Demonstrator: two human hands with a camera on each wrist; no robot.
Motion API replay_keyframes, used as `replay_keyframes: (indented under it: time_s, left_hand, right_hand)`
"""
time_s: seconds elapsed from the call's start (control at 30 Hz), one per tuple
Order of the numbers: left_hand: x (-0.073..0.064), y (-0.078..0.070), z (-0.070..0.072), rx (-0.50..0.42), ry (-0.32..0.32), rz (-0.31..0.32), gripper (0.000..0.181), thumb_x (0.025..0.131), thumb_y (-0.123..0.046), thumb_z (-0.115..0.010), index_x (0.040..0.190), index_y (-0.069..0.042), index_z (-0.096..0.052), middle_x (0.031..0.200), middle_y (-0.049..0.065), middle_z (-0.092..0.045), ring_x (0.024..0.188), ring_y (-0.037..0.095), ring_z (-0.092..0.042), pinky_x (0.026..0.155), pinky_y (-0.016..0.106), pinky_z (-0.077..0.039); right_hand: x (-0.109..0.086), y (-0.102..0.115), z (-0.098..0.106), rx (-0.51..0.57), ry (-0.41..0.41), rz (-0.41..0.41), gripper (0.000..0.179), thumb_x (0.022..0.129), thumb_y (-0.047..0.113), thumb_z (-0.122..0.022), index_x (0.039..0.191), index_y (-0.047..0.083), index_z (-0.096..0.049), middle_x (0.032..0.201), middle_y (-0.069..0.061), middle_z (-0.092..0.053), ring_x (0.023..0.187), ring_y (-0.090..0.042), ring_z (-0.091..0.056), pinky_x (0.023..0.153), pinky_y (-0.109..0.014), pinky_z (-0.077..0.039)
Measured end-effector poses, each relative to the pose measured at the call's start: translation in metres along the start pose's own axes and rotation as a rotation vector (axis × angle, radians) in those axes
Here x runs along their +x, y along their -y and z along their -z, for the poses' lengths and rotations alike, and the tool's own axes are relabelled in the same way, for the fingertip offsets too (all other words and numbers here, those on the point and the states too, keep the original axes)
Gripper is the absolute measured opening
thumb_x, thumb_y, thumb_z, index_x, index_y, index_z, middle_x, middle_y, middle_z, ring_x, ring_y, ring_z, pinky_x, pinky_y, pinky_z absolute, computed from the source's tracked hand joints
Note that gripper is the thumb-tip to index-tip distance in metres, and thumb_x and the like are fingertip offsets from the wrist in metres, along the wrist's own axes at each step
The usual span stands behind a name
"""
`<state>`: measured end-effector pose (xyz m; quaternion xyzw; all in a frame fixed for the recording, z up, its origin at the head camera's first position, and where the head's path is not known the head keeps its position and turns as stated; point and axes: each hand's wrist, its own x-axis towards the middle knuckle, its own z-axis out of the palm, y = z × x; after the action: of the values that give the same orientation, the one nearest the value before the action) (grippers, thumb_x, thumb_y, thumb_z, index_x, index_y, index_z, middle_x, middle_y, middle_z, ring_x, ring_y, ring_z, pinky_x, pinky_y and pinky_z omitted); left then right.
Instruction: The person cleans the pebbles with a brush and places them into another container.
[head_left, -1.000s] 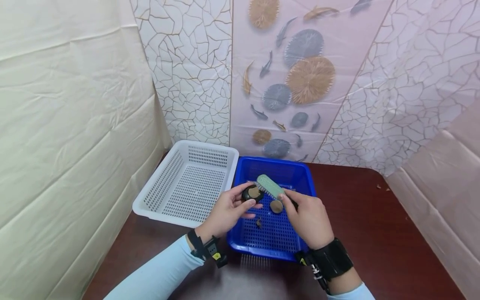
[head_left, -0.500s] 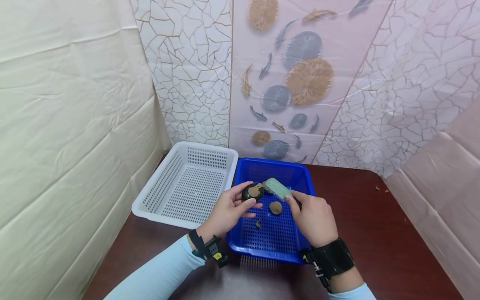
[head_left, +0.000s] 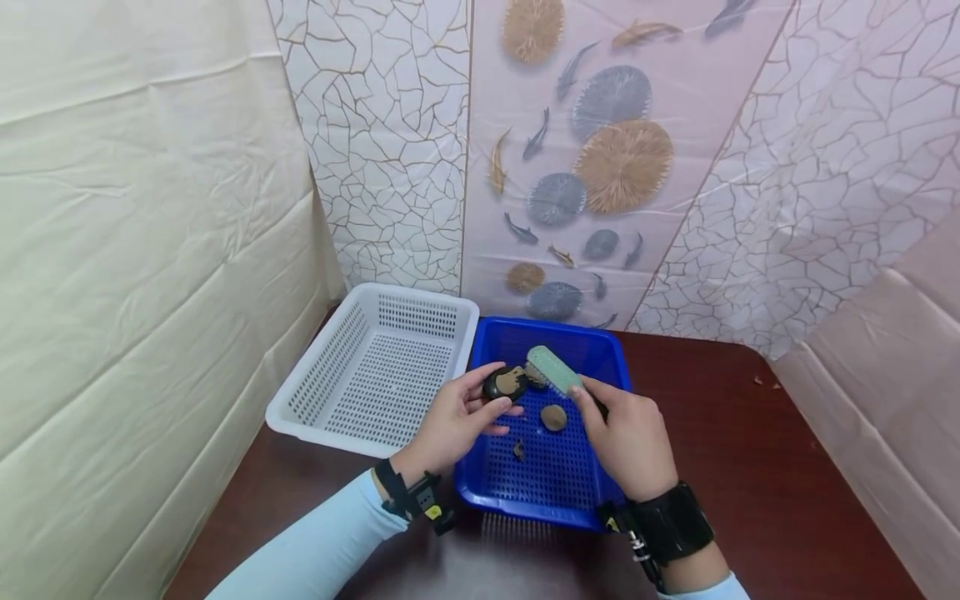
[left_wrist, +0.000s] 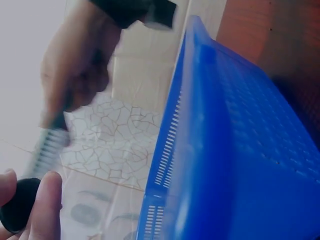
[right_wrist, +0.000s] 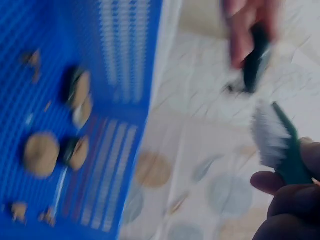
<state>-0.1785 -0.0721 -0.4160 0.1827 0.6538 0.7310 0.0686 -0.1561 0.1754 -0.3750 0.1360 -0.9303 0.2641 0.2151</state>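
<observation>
Head view, and the left hand [head_left: 453,421] pinches what looks like a dark stone [head_left: 506,382] between thumb and fingers, brown patch up, presumably to face the bristles. The right hand [head_left: 633,437] curls round the green brush [head_left: 553,368], just short of the stone. Below both, the blue basket [head_left: 525,507] likely catches crumbs; a round brown lump [head_left: 553,417] lies inside. Beside it, the white basket [head_left: 330,438]; behind, the patterned wall [head_left: 405,192].

Sleeves [head_left: 307,537] pale blue. Left wrist strap [head_left: 393,487] black, its mount [head_left: 444,522] marked yellow; right wrist cuff [head_left: 671,525] black, wider, with silvery fitting [head_left: 638,546].
</observation>
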Motion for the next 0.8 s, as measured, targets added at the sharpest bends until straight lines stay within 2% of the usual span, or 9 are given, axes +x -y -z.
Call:
replay_keyframes:
  time_s: [0.07,0.17,0.27,0.37,0.43,0.47,0.6,0.7,0.8]
  left_hand:
    - [-0.0006,-0.0002,-0.0004,0.001,0.002,-0.001,0.057,0.112,-0.005,-0.065,0.166,-0.006,-0.046,0.143,0.022,-0.068,0.117,0.043,-0.076,0.086,0.038,-0.069]
    - [-0.0014,0.0004,-0.0009,0.003,0.010,-0.002,0.058,0.112,-0.005,-0.065,0.166,-0.007,-0.046,0.144,0.022,-0.067,0.118,0.043,-0.075,0.087,0.038,-0.069]
    - [-0.0030,-0.0002,-0.0011,0.009,0.003,0.008,0.058,0.112,-0.005,-0.065,0.166,-0.008,-0.046,0.146,0.022,-0.066,0.119,0.043,-0.075,0.087,0.038,-0.069]
    - [-0.0033,-0.0004,-0.0005,0.010,-0.010,0.008,0.058,0.111,-0.005,-0.065,0.166,-0.008,-0.046,0.145,0.022,-0.067,0.119,0.044,-0.074,0.086,0.037,-0.069]
    - [-0.0030,-0.0017,-0.0007,0.010,-0.014,0.003,0.058,0.111,-0.006,-0.066,0.166,-0.008,-0.046,0.144,0.022,-0.068,0.119,0.046,-0.074,0.086,0.037,-0.069]
    - [-0.0028,-0.0017,-0.0007,0.006,-0.013,-0.001,0.058,0.111,-0.006,-0.066,0.166,-0.008,-0.046,0.143,0.022,-0.068,0.119,0.047,-0.073,0.087,0.037,-0.069]
    - [-0.0032,-0.0026,-0.0016,0.013,-0.013,0.000,0.059,0.111,-0.005,-0.067,0.166,-0.010,-0.046,0.143,0.021,-0.068,0.119,0.046,-0.074,0.086,0.038,-0.069]
    - [-0.0030,-0.0014,-0.0016,0.022,-0.023,-0.001,0.059,0.110,-0.003,-0.067,0.166,-0.010,-0.047,0.141,0.020,-0.070,0.117,0.044,-0.075,0.085,0.038,-0.069]
    - [-0.0022,-0.0010,-0.0018,0.027,-0.031,-0.009,0.059,0.109,-0.002,-0.068,0.165,-0.009,-0.048,0.137,0.021,-0.071,0.115,0.040,-0.077,0.085,0.038,-0.069]
  right_hand:
    - [0.0007,0.0028,-0.0013,0.036,0.013,0.026,0.036,0.111,0.028,-0.071,0.131,0.000,-0.079,0.102,-0.017,-0.082,0.050,-0.013,-0.045,0.046,-0.029,-0.034]
    - [0.0024,0.0044,-0.0027,0.025,0.027,0.024,0.037,0.111,0.030,-0.071,0.131,-0.001,-0.079,0.115,-0.021,-0.081,0.059,-0.017,-0.061,0.050,-0.032,-0.046]
    - [0.0018,0.0030,-0.0017,-0.016,0.010,-0.009,0.035,0.110,0.028,-0.072,0.130,-0.001,-0.079,0.114,-0.021,-0.081,0.071,-0.023,-0.071,0.057,-0.038,-0.054]
    - [0.0006,0.0036,-0.0006,0.013,0.017,-0.011,0.035,0.110,0.027,-0.072,0.130,0.000,-0.079,0.112,-0.020,-0.081,0.060,-0.020,-0.063,0.052,-0.035,-0.050]
    - [0.0005,0.0043,-0.0017,0.043,0.038,0.000,0.036,0.110,0.028,-0.072,0.131,0.000,-0.079,0.113,-0.020,-0.081,0.055,-0.019,-0.055,0.048,-0.033,-0.043]
    - [0.0007,0.0044,-0.0026,0.045,0.042,0.000,0.037,0.110,0.029,-0.072,0.131,0.000,-0.079,0.113,-0.020,-0.081,0.054,-0.019,-0.055,0.048,-0.034,-0.044]
    - [-0.0007,0.0018,-0.0045,-0.019,0.018,-0.017,0.036,0.110,0.027,-0.073,0.129,-0.003,-0.079,0.113,-0.023,-0.080,0.072,-0.030,-0.074,0.058,-0.044,-0.062]
    - [-0.0027,0.0022,-0.0041,-0.008,-0.005,-0.019,0.034,0.109,0.025,-0.074,0.130,-0.001,-0.079,0.097,-0.018,-0.081,0.062,-0.028,-0.068,0.053,-0.040,-0.057]
    - [-0.0013,0.0052,-0.0049,0.055,0.011,0.011,0.034,0.110,0.026,-0.072,0.132,0.002,-0.079,0.096,-0.014,-0.081,0.050,-0.019,-0.050,0.045,-0.034,-0.041]
